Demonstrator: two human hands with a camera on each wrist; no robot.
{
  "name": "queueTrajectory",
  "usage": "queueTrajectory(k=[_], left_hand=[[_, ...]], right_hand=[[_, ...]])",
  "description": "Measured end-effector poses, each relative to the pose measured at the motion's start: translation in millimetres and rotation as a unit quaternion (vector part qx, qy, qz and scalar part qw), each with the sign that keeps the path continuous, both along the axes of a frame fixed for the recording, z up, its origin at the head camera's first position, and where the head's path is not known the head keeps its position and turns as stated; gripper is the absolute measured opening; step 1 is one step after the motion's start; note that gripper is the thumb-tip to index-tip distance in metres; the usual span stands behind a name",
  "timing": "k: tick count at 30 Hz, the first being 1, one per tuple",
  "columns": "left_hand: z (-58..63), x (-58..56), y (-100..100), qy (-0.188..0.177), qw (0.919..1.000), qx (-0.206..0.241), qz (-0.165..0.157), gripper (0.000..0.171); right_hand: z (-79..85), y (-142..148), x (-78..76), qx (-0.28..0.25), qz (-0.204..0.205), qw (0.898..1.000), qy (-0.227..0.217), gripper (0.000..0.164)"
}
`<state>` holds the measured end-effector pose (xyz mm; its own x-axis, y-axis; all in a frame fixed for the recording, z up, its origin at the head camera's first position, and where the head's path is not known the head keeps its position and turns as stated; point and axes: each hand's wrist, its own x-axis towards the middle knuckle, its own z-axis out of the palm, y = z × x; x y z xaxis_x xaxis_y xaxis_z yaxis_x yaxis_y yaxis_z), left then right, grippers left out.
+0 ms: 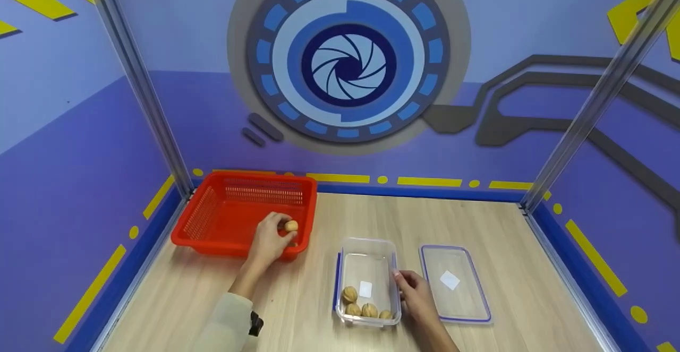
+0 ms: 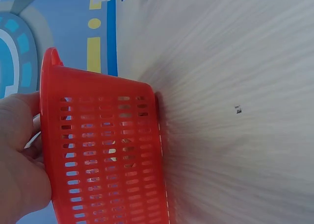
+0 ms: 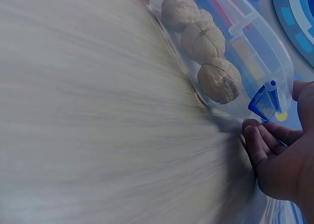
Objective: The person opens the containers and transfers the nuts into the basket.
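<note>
My left hand [image 1: 270, 239] pinches a walnut [image 1: 291, 225] between thumb and fingers over the right side of the red plastic basket [image 1: 183, 238]. Another bit of walnut shows under the thumb, inside the basket. In the left wrist view the basket's slotted wall [image 2: 105, 150] hides the fingertips. At the middle of the table stands a clear plastic food container [image 1: 367, 246] with several walnuts [image 1: 369, 310] gathered at its near end. My right hand [image 1: 417, 293] holds its right side, thumb at the rim, fingers curled beside the blue latch [image 3: 265, 100] in the right wrist view.
A clear lid [image 1: 465, 301] with a blue seal lies flat on the wooden table [image 1: 510, 267], right of the container. Printed walls and metal posts [image 1: 579, 113] enclose the table at the back and both sides.
</note>
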<state>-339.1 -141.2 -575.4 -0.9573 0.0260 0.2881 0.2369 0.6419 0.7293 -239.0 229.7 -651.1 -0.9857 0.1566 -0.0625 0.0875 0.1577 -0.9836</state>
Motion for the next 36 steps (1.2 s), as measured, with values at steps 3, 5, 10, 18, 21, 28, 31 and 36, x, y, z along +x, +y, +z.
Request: queueTrajectory(k=[3, 5, 10, 18, 21, 28, 31, 36], left_hand=[[-1.5, 0.1, 1, 0.000, 0.9999, -0.011, -0.001, 0.036], [-2.7, 0.5, 1, -0.002, 0.9998, -0.018, 0.000, 0.035], [-2.7, 0.0, 3, -0.009, 0.9995, -0.029, 0.006, 0.035], [-0.8, -1.0, 2, -0.018, 0.9990, -0.039, 0.013, 0.035], [-0.7, -0.4, 2, -0.023, 0.9989, -0.039, 0.012, 0.036], [1.2, 0.4, 3, -0.039, 0.9987, -0.032, 0.012, 0.037], [1.5, 1.0, 3, -0.038, 0.9988, -0.028, 0.009, 0.037], [0.8, 1.8, 2, -0.038, 0.9990, -0.022, 0.011, 0.038]], right_hand=[[8.0, -2, 3.8, -0.003, 0.004, 1.000, 0.003, 0.040], [19.6, -4, 9.9, -0.007, 0.006, 1.000, -0.001, 0.039], [17.8, -3, 8.1, -0.006, 0.001, 1.000, -0.010, 0.039], [-4.5, 1, -3.8, -0.004, -0.002, 1.000, -0.014, 0.044], [-3.9, 1, -2.4, -0.006, -0.004, 1.000, -0.016, 0.043], [20.1, -6, 8.1, -0.011, -0.004, 1.000, -0.008, 0.039], [27.5, -8, 11.1, -0.014, -0.004, 1.000, 0.002, 0.035], [10.0, -3, 3.5, -0.008, -0.005, 1.000, 0.004, 0.038]])
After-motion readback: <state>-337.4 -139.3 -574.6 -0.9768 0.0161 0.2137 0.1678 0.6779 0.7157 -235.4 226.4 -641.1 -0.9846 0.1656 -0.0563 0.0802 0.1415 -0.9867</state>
